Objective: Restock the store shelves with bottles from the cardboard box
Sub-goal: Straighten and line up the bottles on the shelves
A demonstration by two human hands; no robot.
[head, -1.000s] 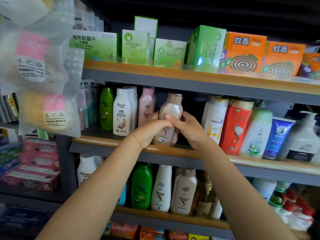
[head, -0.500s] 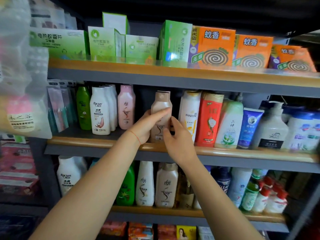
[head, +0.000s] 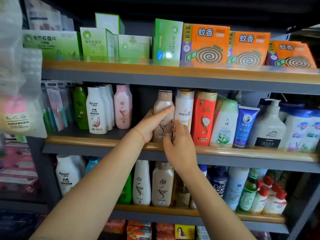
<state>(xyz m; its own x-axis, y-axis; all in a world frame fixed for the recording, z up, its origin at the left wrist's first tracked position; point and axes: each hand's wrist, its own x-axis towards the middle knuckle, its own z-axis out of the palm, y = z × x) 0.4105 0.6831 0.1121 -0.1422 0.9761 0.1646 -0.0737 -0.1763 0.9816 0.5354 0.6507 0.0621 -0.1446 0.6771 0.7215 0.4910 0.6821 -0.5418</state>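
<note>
A beige shampoo bottle (head: 163, 103) stands upright on the middle shelf (head: 103, 143), close against the white Pantene bottle (head: 184, 108) on its right. My left hand (head: 149, 124) grips the beige bottle from the left, index finger stretched across its front. My right hand (head: 178, 144) pinches its lower right edge, thumb on the front and fingertips in the gap beside the Pantene bottle. The cardboard box is out of view.
To the left of the beige bottle is a gap, then a pink bottle (head: 123, 106) and white Racien bottles (head: 96, 111). A red bottle (head: 203, 116) and more bottles fill the right. Boxes line the top shelf (head: 121, 66). Plastic bags (head: 19, 94) hang at left.
The beige bottle has gone from held above the shelf edge to standing on the shelf, slid right against the Pantene bottle. My right hand dropped to its lower right side.
</note>
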